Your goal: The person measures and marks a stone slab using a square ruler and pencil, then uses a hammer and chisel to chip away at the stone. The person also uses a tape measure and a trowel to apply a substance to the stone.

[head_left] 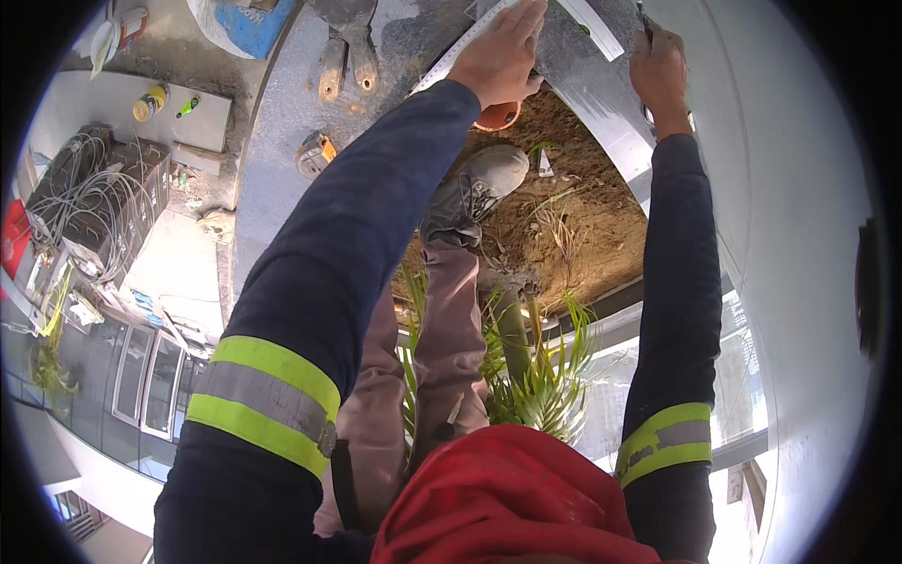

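Observation:
My left hand [500, 58] lies with its fingers stretched forward over a white perforated strip [445, 68], pressing it on the grey curved surface [282, 103]. At the far right, my right hand [660, 77] is closed around a thin dark pen-like tool [645, 17]; its exact kind is unclear. Between the hands, a second white strip [594, 30] lies on the surface. Just below my left hand an orange rounded object [499, 116] shows in part. A tape measure [317, 154] with an orange patch rests left of my left forearm. Beyond it are two worn tool handles [348, 68].
My shoe [495, 171] stands on brown soil [583, 216] within the curved surface's opening, near green palm leaves [540, 385]. A smooth pale wall [799, 188] rises at right. Lower on the left are a dark crate with tangled cables [103, 197], a yellow can [150, 101] and a green bottle [188, 106].

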`<state>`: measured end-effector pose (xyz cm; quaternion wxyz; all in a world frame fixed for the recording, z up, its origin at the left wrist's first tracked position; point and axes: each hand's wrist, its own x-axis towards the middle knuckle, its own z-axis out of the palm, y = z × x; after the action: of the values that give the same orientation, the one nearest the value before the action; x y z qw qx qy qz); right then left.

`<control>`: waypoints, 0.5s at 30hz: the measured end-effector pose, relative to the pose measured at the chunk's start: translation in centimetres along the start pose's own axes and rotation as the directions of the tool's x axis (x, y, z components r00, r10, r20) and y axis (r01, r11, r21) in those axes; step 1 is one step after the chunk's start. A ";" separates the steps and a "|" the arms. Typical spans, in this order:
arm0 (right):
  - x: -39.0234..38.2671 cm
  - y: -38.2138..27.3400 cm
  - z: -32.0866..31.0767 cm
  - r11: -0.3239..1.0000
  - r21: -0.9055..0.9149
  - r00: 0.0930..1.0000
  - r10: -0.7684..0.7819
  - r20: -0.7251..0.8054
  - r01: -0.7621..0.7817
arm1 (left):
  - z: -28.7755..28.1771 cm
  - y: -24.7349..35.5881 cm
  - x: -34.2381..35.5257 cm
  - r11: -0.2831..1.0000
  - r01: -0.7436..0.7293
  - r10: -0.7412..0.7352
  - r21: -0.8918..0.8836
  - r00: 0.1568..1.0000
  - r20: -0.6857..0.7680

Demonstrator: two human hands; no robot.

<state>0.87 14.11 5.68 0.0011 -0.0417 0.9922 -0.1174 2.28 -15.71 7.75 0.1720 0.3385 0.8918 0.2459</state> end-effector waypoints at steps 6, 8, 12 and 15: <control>-0.8 -1.1 3.9 0.957 -0.063 0.900 0.288 0.326 -0.284 | -0.2 0.2 0.8 0.996 -0.040 0.034 0.077 0.997 0.076; 0.3 -2.2 3.7 0.924 -0.020 0.827 0.351 0.439 -0.381 | -0.2 0.2 0.8 0.997 -0.017 0.011 0.074 0.997 0.076; 0.6 -3.1 3.5 0.940 0.023 0.842 0.293 0.453 -0.340 | -0.5 -0.1 1.3 0.999 0.043 -0.040 -0.027 0.995 0.093; -0.9 -2.4 3.7 0.965 0.038 0.916 0.233 0.326 -0.259 | -0.5 0.9 0.7 0.999 -0.024 0.027 0.025 0.994 -0.106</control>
<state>2.02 10.97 2.63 0.1777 0.0653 0.9707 -0.1479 1.99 -14.78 8.56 0.1170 0.3382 0.8982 0.2553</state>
